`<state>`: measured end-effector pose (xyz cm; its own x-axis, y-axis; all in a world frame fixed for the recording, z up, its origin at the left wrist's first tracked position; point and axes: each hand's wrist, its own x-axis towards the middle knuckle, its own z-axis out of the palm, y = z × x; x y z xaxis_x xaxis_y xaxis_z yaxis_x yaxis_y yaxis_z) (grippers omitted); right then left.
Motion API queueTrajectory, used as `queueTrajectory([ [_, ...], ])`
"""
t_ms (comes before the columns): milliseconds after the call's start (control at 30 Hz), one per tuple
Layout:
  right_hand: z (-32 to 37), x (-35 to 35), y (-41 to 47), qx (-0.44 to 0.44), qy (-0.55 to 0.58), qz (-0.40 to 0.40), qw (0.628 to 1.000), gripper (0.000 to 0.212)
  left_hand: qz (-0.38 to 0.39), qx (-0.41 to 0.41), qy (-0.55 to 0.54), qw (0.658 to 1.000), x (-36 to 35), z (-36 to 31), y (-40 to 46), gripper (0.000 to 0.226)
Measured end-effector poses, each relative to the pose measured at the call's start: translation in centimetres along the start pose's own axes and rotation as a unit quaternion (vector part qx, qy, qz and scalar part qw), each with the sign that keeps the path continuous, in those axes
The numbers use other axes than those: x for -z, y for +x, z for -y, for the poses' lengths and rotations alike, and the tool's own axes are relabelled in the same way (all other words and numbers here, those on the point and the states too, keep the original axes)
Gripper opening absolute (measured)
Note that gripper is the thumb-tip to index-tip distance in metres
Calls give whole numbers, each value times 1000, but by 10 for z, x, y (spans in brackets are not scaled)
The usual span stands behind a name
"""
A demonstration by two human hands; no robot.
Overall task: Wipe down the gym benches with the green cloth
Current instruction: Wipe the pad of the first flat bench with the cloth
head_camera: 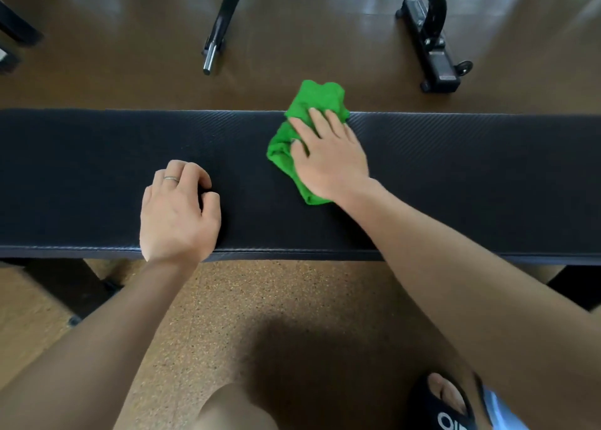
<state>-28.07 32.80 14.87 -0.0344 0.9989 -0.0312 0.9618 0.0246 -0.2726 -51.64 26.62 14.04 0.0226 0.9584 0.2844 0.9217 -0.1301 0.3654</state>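
The green cloth was pressed flat against the black bench pad by the right hand, whose fingers were laid out nearly straight across the crumpled fabric rather than curled round it. Beyond the fingertips, part of the cloth was bunched over the far edge of the pad; another fold was left showing beneath the heel of the hand, toward the near side. Well to the left of that hand, the left hand was rested on the same pad near its front edge, fingers curled under and nothing held; a ring was worn on one finger. Past the cloth, on the brown floor, a black metal frame with a small wheel was seen. Below the right forearm, a foot in a black slide sandal was placed on the speckled floor.
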Motion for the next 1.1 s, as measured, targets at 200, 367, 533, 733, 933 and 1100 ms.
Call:
queueTrajectory([
  [200, 16, 1, -13, -99, -27, 13, 995, 61, -14, 1, -2, 1000, -1, -1, 1, 15],
  [367, 81, -20, -58, 52, 1, 10, 999, 57, -16, -9, 1, 1000, -3, 1, 1, 15],
  [533, 2, 2, -82, 29, -24, 20, 999, 56, -3, -11, 1, 1000, 2, 1, 0, 11],
  [733, -5, 4, -94, -80, -27, 10, 996, 58, -11, -14, -5, 1000, 2, 1, -2, 14],
  [933, 72, -26, -88, 73, -38, 0, 997, 56, -13, -16, -2, 1000, 1, 2, -1, 19],
  [1100, 25, -14, -104, 139, -56, 2, 989, 56, -15, -18, -10, 1000, 3, 1, -4, 20],
])
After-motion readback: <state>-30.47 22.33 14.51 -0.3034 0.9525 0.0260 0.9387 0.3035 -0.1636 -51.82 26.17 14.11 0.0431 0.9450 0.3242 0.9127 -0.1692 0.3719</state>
